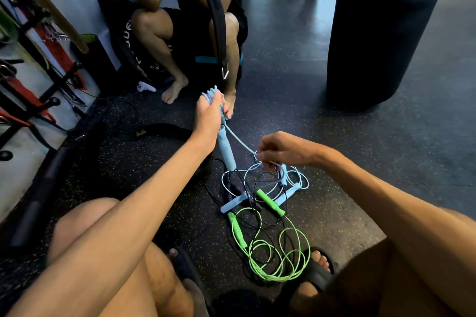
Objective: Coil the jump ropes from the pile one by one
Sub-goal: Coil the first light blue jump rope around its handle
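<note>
My left hand point(208, 113) is raised and closed around several gathered loops of a light blue jump rope, whose blue handle point(226, 148) hangs down below the fist. The cord point(240, 140) runs from there to my right hand point(283, 149), which pinches it just above the pile point(260, 188). On the floor the pile holds tangled light blue cord, two more light blue handles, thin black cord and a green jump rope point(278, 257) with two green handles, its cord lying loose near my sandalled feet.
Another person sits barefoot point(175, 90) on the floor just beyond my left hand. A black punching bag point(381, 33) hangs at the right. A rack of gear point(33, 59) lines the left wall. A black strap point(159, 131) lies on the speckled rubber floor.
</note>
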`<state>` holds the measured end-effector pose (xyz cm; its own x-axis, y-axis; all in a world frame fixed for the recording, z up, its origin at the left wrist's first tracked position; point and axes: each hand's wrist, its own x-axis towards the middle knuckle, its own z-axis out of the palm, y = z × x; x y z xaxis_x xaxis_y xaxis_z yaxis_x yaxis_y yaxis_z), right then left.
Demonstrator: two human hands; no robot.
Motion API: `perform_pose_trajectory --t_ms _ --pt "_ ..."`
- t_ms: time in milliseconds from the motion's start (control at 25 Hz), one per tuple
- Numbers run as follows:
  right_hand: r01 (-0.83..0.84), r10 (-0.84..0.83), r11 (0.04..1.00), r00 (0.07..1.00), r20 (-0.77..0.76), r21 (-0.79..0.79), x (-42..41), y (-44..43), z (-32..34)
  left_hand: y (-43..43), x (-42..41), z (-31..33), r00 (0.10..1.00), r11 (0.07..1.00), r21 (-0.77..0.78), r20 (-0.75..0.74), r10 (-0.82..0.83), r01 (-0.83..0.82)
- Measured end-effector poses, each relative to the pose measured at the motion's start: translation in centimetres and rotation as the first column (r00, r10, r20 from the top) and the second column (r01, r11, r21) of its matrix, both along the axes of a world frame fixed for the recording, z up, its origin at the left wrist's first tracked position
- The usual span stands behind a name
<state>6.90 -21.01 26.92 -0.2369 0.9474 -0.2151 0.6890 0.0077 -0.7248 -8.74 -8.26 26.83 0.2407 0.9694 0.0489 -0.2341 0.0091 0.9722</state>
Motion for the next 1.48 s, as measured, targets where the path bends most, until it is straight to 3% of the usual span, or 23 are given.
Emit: perform_pose_trajectory --t_ms 80,160,240,320,480,640,720,840,920,1000,1080,1320,1480 --pt "-0.012 0.014 0.994 1.0 -0.019 0.113 -0.5 0.1 0.7 -0.5 0.0 -0.2 0.953 0.973 0.227 -0.302 0.024 0.047" --pt "0.046 -0.026 0.982 0.993 -0.111 0.181 -0.8 0.1 1.3 -1.4 0.1 0.1 0.854 0.933 0.308 -0.521 0.0 0.188" --pt "0.124 -0.08 0.965 0.978 -0.192 0.23 -0.6 0.2 1.7 -1.9 0.2 0.1 0.732 0.896 0.278 -0.677 -0.072 0.346" --pt "0.22 -0.151 0.941 0.953 -0.264 0.256 -0.3 0.2 2.0 -2.0 0.2 -0.4 0.636 0.851 0.185 -0.744 -0.205 0.491" --pt "0.428 -0.276 0.867 0.838 -0.47 0.255 0.1 0.5 2.6 -2.8 0.2 0.1 0.592 0.773 -0.046 -0.615 -0.521 0.633" --pt "0.47 -0.32 0.844 0.828 -0.46 0.258 0.7 0.6 2.4 -3.7 0.1 1.9 0.527 0.683 -0.197 -0.5 -0.687 0.703" --pt "0.493 -0.359 0.84 0.818 -0.449 0.227 0.9 0.9 2.2 -3.9 0.1 2.3 0.554 0.682 -0.178 -0.459 -0.695 0.709" --pt "0.517 -0.423 0.848 0.792 -0.44 0.116 1.1 1.5 1.8 -3.5 -0.1 2.6 0.651 0.683 -0.169 -0.21 -0.729 0.711" --pt "0.449 -0.427 0.893 0.848 -0.313 -0.001 1.6 1.6 1.0 -2.9 -0.4 2.7 0.699 0.69 -0.198 -0.032 -0.714 0.696" --pt "0.341 -0.354 0.933 0.927 -0.125 -0.114 2.0 1.2 0.1 -2.2 -0.8 2.8 0.73 0.7 -0.218 0.112 -0.675 0.68" --pt "0.273 -0.283 0.946 0.958 -0.035 -0.176 2.1 0.6 -0.3 -1.8 -1.1 2.7 0.742 0.709 -0.222 0.236 -0.628 0.67" --pt "0.223 -0.273 0.944 0.942 -0.197 -0.242 2.4 0.3 -0.5 -1.2 -1.1 2.6 0.773 0.767 -0.249 0.444 -0.452 0.592" --pt "0.193 -0.29 0.929 0.91 -0.298 -0.316 1.7 0.3 -0.3 -1.1 -0.7 2.7 0.829 0.831 -0.3 0.474 -0.296 0.469"
